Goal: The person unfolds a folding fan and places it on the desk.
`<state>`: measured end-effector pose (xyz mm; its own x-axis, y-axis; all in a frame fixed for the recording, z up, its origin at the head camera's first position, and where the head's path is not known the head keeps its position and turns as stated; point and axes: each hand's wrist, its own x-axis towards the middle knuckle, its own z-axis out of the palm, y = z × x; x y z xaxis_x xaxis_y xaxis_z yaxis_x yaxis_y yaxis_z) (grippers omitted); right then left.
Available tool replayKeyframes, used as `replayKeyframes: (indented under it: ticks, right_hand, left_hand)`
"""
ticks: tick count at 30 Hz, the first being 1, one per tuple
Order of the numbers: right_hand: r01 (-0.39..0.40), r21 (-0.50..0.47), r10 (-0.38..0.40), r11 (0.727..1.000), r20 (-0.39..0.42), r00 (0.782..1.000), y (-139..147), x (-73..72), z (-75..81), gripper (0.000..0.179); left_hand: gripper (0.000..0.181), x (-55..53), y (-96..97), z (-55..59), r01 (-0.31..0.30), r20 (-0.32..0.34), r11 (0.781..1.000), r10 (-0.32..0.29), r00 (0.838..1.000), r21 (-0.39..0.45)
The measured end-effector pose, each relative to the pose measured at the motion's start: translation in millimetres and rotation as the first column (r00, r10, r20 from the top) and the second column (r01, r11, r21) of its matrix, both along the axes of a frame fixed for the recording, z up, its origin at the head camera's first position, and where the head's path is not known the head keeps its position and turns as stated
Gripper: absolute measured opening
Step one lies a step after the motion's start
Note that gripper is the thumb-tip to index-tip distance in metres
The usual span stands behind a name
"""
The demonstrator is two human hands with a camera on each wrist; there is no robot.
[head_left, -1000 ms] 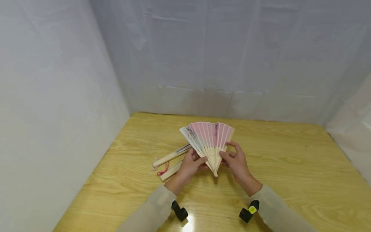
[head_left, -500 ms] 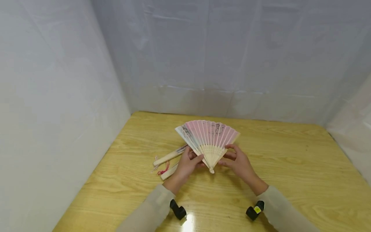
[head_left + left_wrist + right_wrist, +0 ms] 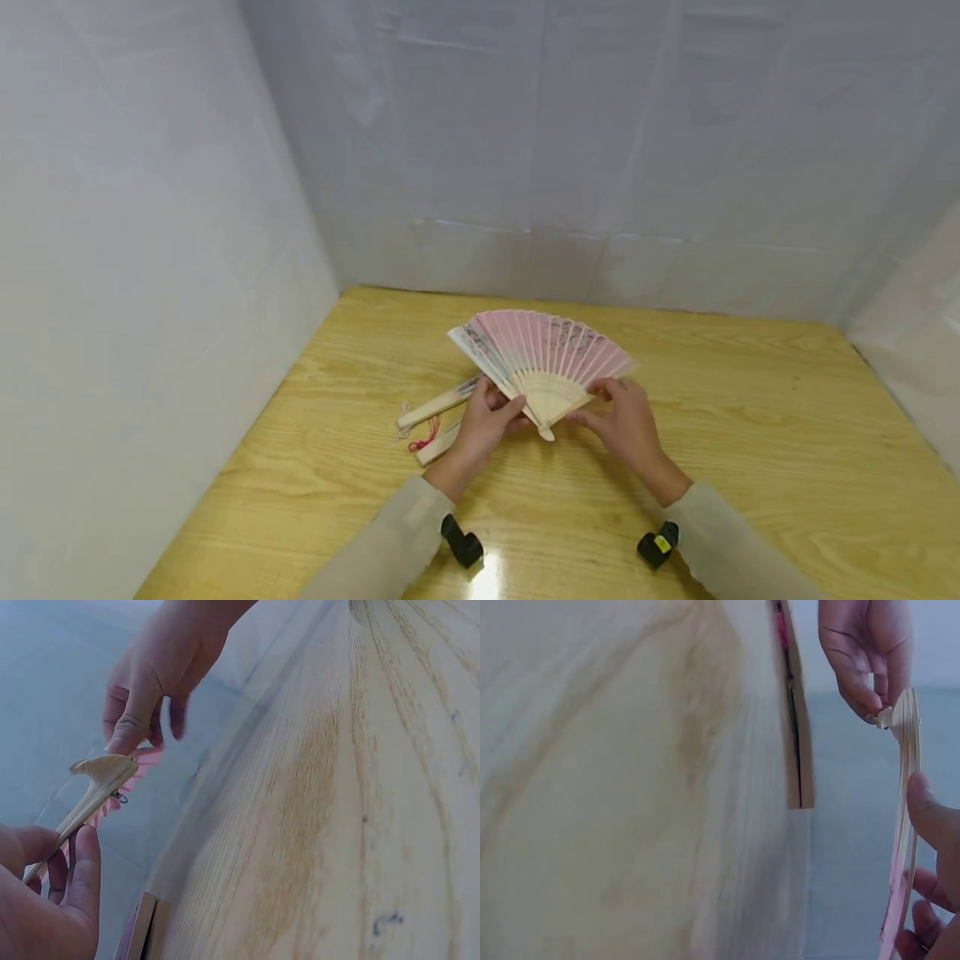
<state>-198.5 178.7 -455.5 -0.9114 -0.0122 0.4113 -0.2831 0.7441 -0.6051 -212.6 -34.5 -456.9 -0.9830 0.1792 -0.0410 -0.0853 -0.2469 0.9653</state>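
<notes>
Spread wide over the table is a pink-and-white folding fan (image 3: pixel 517 337) with pale wooden ribs and dark printed patterns. My left hand (image 3: pixel 480 425) pinches its left outer stick between thumb and fingers, low down near the pivot. On the opposite edge, the thumb and fingers of my right hand (image 3: pixel 632 421) hold the right outer ribs. From the left wrist, the fan (image 3: pixel 101 784) appears edge-on, with a small metal ring at its pivot end. In the right wrist view, the right hand (image 3: pixel 939 847) has its thumb on one face of the fan and fingers on the other.
Two folded fans lie on the wooden table (image 3: pixel 750 433) to the left: an upper folded fan (image 3: pixel 435 407) and a lower folded fan (image 3: pixel 437 446), partly behind the left forearm. A red tassel (image 3: pixel 426 440) lies between them. White sheeting (image 3: pixel 570 150) hangs behind the table.
The fan has spread wider. Its right edge has swung right and down along with my right hand, while my left hand has shifted only slightly left.
</notes>
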Motion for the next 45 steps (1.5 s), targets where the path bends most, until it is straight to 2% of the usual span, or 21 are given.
replayKeyframes:
  ticks: [3,6,12,19,28,31,36,40,45]
  right_hand:
    - [0.03,0.079,-0.019,0.996,-0.128,0.992,2.1,0.3,-1.0,0.046]
    - [0.03,0.12,-0.005,0.992,-0.202,0.979,4.0,-0.1,-0.8,0.047]
    - [0.022,0.216,0.031,0.976,-0.237,0.971,6.2,0.3,0.9,0.049]
    - [0.041,0.285,0.039,0.958,-0.269,0.962,6.9,1.0,2.8,0.051]
    - [0.058,0.363,0.032,0.93,-0.239,0.971,7.9,0.1,5.3,0.053]
    - [0.058,0.376,0.026,0.925,-0.216,0.976,8.4,0.1,5.6,0.056]
    - [0.052,0.372,-0.014,0.927,-0.106,0.994,6.8,-1.0,8.9,0.053]
    - [0.049,0.379,-0.043,0.924,-0.024,0.999,5.2,-1.2,10.9,0.053]
    - [0.049,0.364,-0.045,0.93,-0.018,0.999,5.7,0.1,12.3,0.054]
  left_hand:
    - [0.041,-0.7,0.4,-1.1,-0.002,0.002,1.0,0.002,1.0,-0.001]
    - [0.042,-2.2,0.7,-3.2,-0.004,0.004,1.0,0.004,1.0,-0.012]
    - [0.045,-5.3,1.2,-6.7,-0.008,-0.002,1.0,0.008,1.0,-0.025]
    - [0.045,-6.9,2.4,-8.3,-0.015,0.0,1.0,0.015,1.0,-0.002]
    - [0.047,-9.3,3.7,-10.1,-0.051,0.01,0.999,0.051,0.999,0.0]
    - [0.047,-9.7,3.4,-9.3,-0.041,0.012,0.999,0.041,0.999,0.008]
    - [0.043,-10.6,4.1,-7.9,-0.025,0.021,1.0,0.025,0.999,-0.006]
    - [0.055,-9.6,7.4,-6.5,-0.028,-0.012,0.999,0.028,1.0,-0.03]
    - [0.073,-10.4,12.2,-4.7,0.007,-0.056,1.0,-0.009,0.998,-0.025]
